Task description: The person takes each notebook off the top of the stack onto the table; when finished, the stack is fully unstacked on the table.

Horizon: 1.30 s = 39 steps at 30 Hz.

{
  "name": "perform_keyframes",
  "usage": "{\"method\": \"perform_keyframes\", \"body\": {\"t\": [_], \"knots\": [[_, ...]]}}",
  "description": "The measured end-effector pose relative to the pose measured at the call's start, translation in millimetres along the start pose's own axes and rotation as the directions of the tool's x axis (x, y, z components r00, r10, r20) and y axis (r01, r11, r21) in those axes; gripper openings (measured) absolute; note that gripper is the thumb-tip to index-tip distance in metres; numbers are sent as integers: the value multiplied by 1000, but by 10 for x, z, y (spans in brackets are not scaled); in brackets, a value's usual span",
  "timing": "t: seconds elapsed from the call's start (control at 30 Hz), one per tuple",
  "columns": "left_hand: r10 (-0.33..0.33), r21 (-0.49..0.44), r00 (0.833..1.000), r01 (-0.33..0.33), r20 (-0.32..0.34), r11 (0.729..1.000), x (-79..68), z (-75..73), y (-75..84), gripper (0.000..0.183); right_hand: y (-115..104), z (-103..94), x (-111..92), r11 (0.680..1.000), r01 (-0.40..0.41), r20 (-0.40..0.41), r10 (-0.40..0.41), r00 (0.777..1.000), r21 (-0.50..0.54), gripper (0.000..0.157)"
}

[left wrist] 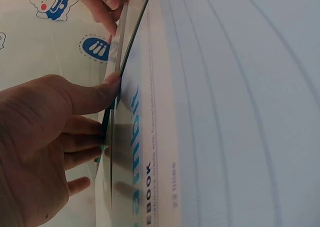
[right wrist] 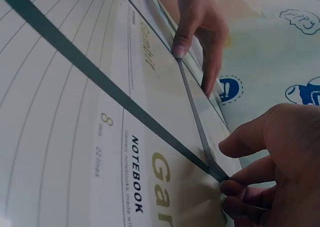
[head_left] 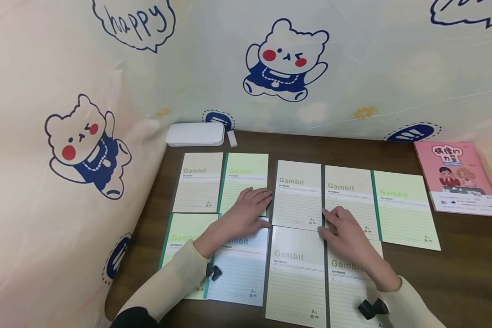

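Notebooks marked "Gambit" lie face up in two rows. My left hand (head_left: 246, 212) spreads over the upper green notebook (head_left: 246, 175), its fingertips and thumb at the left edge of the upper middle cream notebook (head_left: 297, 196). At that notebook's right edge, my right hand (head_left: 348, 234) touches with thumb and fingertips, over another cream notebook (head_left: 346, 175). Under the left wrist is a blue notebook (head_left: 238, 278); below the middle one lies a cream notebook (head_left: 297, 284). In the right wrist view, the right fingers (right wrist: 250, 187) bend beside a dark spine strip (right wrist: 125, 102).
A pink book (head_left: 455, 175) lies at the right end of the dark table (head_left: 467, 273). At the back left are a white case (head_left: 194, 135) and a small white piece (head_left: 232, 139). A bear-patterned cloth (head_left: 188, 82) hangs behind and along the left side.
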<state>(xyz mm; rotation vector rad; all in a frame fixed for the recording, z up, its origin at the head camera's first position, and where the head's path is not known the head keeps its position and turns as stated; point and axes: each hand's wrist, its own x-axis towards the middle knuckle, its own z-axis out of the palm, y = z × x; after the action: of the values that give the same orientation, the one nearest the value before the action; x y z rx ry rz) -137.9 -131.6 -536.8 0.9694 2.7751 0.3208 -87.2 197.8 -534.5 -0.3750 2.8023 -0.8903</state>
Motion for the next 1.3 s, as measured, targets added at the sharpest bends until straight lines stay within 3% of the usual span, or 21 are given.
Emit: {"method": "perform_keyframes", "body": {"t": [0.2, 0.4, 0.67, 0.77, 1.03, 1.17, 1.23, 1.3], "knots": [[24, 10, 999, -24, -46, 1000, -21, 20, -15, 71, -39, -42, 59, 999, 0, 9, 0, 1000, 45, 61], [39, 78, 997, -34, -67, 996, -14, 32, -10, 64, -24, -69, 81, 998, -8, 1, 8, 1000, 60, 63], [60, 152, 991, -41, -119, 987, 5, 21, 21, 60, -29, -64, 93, 999, -25, 22, 24, 999, 44, 85], [67, 174, 987, -41, -144, 984, 11, 27, 36, 59, -33, -37, 96, 999, -27, -18, 28, 999, 37, 88], [63, 170, 980, -31, -189, 985, 25, 0, 100, 56, -18, 34, 73, 1000, -10, -176, 13, 984, 19, 76], [57, 160, 981, -27, -188, 987, 19, -9, 112, 56, -25, 41, 69, 983, -42, -131, 66, 989, 177, 74], [54, 158, 983, -27, -173, 987, 12, -3, 113, 57, -39, 30, 78, 942, -98, -91, 133, 987, 320, 73], [50, 153, 987, -27, -151, 988, 2, 6, 110, 58, -50, 17, 93, 879, -163, -53, 208, 977, 449, 71]]}}
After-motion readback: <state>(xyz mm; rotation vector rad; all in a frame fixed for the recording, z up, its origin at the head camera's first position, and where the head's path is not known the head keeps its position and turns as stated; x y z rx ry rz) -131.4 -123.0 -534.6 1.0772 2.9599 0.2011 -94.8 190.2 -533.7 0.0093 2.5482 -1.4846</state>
